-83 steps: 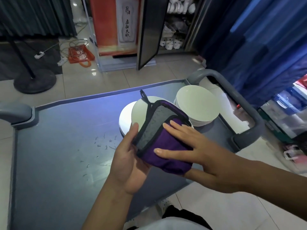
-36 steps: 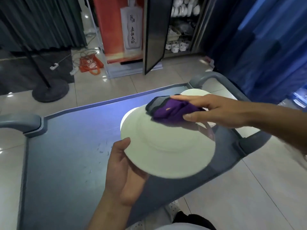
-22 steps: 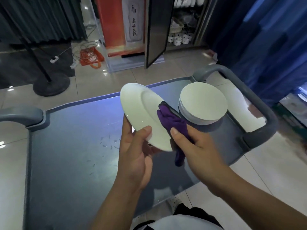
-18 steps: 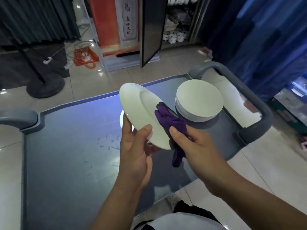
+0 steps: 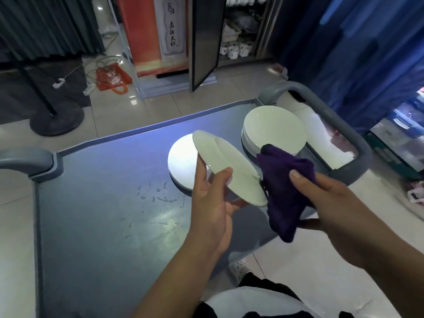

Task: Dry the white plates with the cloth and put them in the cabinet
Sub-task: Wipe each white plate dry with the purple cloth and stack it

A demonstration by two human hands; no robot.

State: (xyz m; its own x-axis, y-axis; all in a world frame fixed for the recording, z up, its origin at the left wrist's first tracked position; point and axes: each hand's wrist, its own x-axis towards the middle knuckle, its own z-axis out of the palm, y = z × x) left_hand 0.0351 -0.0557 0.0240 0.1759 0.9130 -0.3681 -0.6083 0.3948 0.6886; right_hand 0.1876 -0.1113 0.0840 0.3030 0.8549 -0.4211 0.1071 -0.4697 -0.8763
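Observation:
My left hand [image 5: 211, 203] grips a white plate [image 5: 226, 166] by its near rim, thumb on its face, and holds it tilted above the grey cart top [image 5: 103, 203]. My right hand [image 5: 332, 203] grips a bunched purple cloth [image 5: 284, 191] just right of that plate, against its right edge. A white plate [image 5: 181, 164] lies flat on the cart behind the held one. A stack of white plates [image 5: 274, 129] sits at the cart's far right. The cabinet [image 5: 241, 31] stands beyond the cart with its dark door [image 5: 204, 37] swung open and white crockery inside.
The cart's grey handle [image 5: 332, 125] curves round its right end. Water drops [image 5: 158, 191] mark the cart top. A black fan base [image 5: 56, 119] and an orange bag [image 5: 112, 78] with cables sit on the tiled floor at left. Blue curtains [image 5: 367, 53] hang at right.
The cloth has slid off the plate's face to its right edge. The plate has tilted flatter in my left hand, and the flat plate behind it has come into view.

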